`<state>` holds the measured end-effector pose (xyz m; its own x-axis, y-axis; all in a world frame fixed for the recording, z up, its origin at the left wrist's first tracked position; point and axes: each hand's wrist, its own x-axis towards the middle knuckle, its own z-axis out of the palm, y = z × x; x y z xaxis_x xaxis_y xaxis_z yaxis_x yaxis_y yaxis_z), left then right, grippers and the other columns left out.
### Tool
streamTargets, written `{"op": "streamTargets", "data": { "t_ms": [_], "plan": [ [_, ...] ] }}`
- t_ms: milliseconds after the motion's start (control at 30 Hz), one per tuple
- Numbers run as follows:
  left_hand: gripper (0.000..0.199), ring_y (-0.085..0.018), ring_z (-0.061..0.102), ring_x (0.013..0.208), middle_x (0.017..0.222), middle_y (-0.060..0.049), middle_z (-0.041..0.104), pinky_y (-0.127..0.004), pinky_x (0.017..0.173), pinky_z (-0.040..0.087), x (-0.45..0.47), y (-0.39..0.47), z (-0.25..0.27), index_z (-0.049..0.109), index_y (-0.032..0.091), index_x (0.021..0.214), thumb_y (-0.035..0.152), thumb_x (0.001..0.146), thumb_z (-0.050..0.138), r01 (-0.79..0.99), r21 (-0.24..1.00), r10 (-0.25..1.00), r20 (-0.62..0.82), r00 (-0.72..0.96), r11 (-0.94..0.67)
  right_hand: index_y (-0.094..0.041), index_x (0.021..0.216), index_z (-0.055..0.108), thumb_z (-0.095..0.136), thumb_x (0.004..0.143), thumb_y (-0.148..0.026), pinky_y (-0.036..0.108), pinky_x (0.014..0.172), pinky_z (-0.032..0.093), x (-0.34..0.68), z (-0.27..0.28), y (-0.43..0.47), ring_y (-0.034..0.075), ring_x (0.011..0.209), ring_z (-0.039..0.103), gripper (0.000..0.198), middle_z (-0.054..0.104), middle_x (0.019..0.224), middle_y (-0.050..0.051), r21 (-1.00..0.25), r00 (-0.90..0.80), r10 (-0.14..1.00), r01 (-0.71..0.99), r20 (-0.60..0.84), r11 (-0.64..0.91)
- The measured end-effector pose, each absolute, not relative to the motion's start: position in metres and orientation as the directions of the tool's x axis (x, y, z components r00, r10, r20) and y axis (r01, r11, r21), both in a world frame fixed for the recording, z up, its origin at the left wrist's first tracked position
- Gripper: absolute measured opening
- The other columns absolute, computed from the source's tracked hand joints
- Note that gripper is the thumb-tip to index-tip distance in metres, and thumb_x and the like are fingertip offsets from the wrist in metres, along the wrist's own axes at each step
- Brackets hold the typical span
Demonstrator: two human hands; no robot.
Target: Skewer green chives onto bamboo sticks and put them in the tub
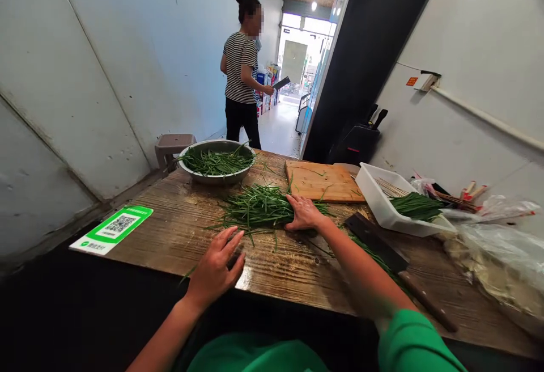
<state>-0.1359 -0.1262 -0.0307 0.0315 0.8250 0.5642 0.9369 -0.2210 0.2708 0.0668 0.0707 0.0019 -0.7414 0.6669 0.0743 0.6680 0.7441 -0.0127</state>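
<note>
A loose heap of green chives (255, 204) lies in the middle of the wooden table (178, 230). My right hand (304, 212) rests on the heap's right end, its fingers spread and touching the stalks rather than wrapped round them. Nearer the front edge, my left hand (219, 261) hovers with fingers apart and holds nothing. Behind the heap on the left stands a metal bowl (216, 178) filled with more chives. A wooden cutting board (325, 182) lies behind my right hand. To the right of my right forearm is a cleaver (378, 241) with a brown handle, partly over some chives.
At the right, a white plastic tray (382, 216) holds chives and thin skewers, beside clear plastic bags (501, 247). A green QR-code card (114, 227) lies at the left corner. Beyond the table, a person (240, 71) in a striped shirt holds another cleaver (281, 83).
</note>
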Motion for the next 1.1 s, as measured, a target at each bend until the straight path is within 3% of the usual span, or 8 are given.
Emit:
{"op": "streamTargets", "data": {
  "t_ms": [200,400,600,667,733,833,1000,1100],
  "plan": [
    [0.053,-0.025,0.035,0.12,0.132,-0.008,0.035,-0.042,0.099,0.034,-0.139,-0.125,-0.029,0.033,0.021,0.128,0.033,0.079,0.047,0.951,0.235,0.834,0.551,0.042,-0.202,-0.015,0.131,0.026,0.065,0.061,-0.04,0.038,0.086,0.031,0.062,0.004,0.058,0.028,0.103,0.048,0.084,0.054,0.111,0.014,-0.001,-0.741,0.667,0.669,0.073,0.743],
    [0.064,-0.031,0.028,0.124,0.139,-0.009,0.024,-0.049,0.1,0.029,-0.136,-0.107,-0.019,0.025,0.023,0.132,0.041,0.076,0.049,0.941,0.139,0.811,0.555,0.184,-0.309,-0.021,0.129,0.027,0.066,0.062,-0.037,0.036,0.089,0.031,0.047,0.02,0.067,0.024,0.104,0.048,0.079,0.055,0.111,0.008,-0.005,-0.744,0.664,0.665,0.079,0.746],
    [0.067,-0.029,0.022,0.127,0.141,-0.007,0.021,-0.047,0.104,0.022,-0.096,-0.067,0.01,0.019,0.023,0.135,0.043,0.077,0.047,0.885,0.028,0.761,0.523,0.383,-0.465,-0.018,0.125,0.032,0.068,0.059,-0.044,0.043,0.097,0.02,0.084,0.02,0.018,0.028,0.121,0.027,0.08,0.037,0.131,0.012,-0.066,-0.659,0.712,0.721,0.245,0.69],
    [0.068,-0.028,0.022,0.127,0.141,-0.008,0.021,-0.045,0.105,0.019,-0.083,-0.045,0.015,0.021,0.021,0.135,0.046,0.077,0.046,0.866,-0.01,0.747,0.501,0.437,-0.5,-0.02,0.117,0.041,0.06,0.069,-0.043,0.038,0.095,0.024,0.134,0.018,-0.008,0.025,0.118,0.032,0.057,0.043,0.126,0.01,-0.111,-0.56,0.792,0.795,0.244,0.597],
    [0.071,-0.028,0.021,0.128,0.141,-0.01,0.022,-0.044,0.105,0.016,-0.076,-0.02,0.013,0.023,0.017,0.134,0.051,0.076,0.044,0.86,-0.035,0.745,0.484,0.46,-0.508,-0.022,0.109,0.049,0.055,0.074,-0.032,0.033,0.09,0.03,0.198,0.016,-0.031,0.022,0.112,0.04,0.037,0.049,0.119,0.008,-0.114,-0.282,0.947,0.947,0.151,0.3],
    [0.075,-0.029,0.024,0.127,0.137,-0.014,0.03,-0.044,0.104,0.014,-0.078,0.013,0.002,0.027,0.011,0.133,0.057,0.074,0.04,0.878,-0.051,0.783,0.431,0.449,-0.475,-0.011,0.105,0.054,0.048,0.074,-0.013,0.038,0.081,0.034,0.294,0.01,-0.057,0.027,0.098,0.05,0.032,0.057,0.101,0.017,-0.082,-0.046,0.994,0.995,0.101,0.054],
    [0.074,-0.029,0.031,0.123,0.133,-0.016,0.037,-0.044,0.103,0.013,-0.087,0.035,-0.012,0.029,0.01,0.132,0.057,0.075,0.037,0.885,-0.089,0.826,0.325,0.46,-0.458,-0.015,0.109,0.053,0.053,0.067,-0.014,0.028,0.079,0.035,0.367,-0.005,-0.066,0.021,0.095,0.052,0.042,0.058,0.101,0.01,-0.086,-0.041,0.999,0.995,0.027,0.043],
    [0.075,-0.028,0.027,0.125,0.134,-0.016,0.034,-0.046,0.104,0.007,-0.079,0.027,-0.009,0.026,0.008,0.133,0.055,0.075,0.038,0.9,-0.096,0.819,0.383,0.428,-0.426,-0.018,0.093,0.059,0.056,0.065,-0.022,0.026,0.07,0.037,0.369,-0.01,-0.057,0.02,0.085,0.055,0.029,0.06,0.088,0.007,-0.089,-0.055,0.998,0.994,0.031,0.058]
  ]
}}
